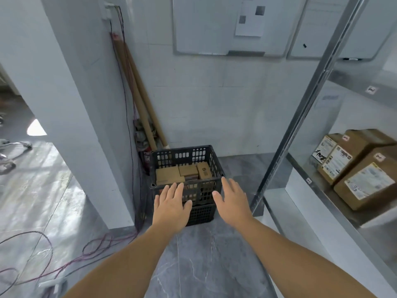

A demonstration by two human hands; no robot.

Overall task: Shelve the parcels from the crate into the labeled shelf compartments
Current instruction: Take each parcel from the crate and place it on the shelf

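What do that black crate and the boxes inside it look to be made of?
Crate: probably moulded plastic, matt black; its walls are pierced by regular rows of slots and a fine grid. Boxes: apparently cardboard, matt brown, with flat faces and straight edges.

This is looking like a parcel storeroom. A metal shelf rack (298,125) is standing at the right, carrying brown cardboard parcels (363,139) with printed shipping labels (367,183). A black plastic crate (184,157) with more boxes (169,174) is sitting on the grey stone floor (204,254). Whiteboards (204,29) are hanging on the white wall (214,100); cardboard tubes (140,100) are leaning in the corner.
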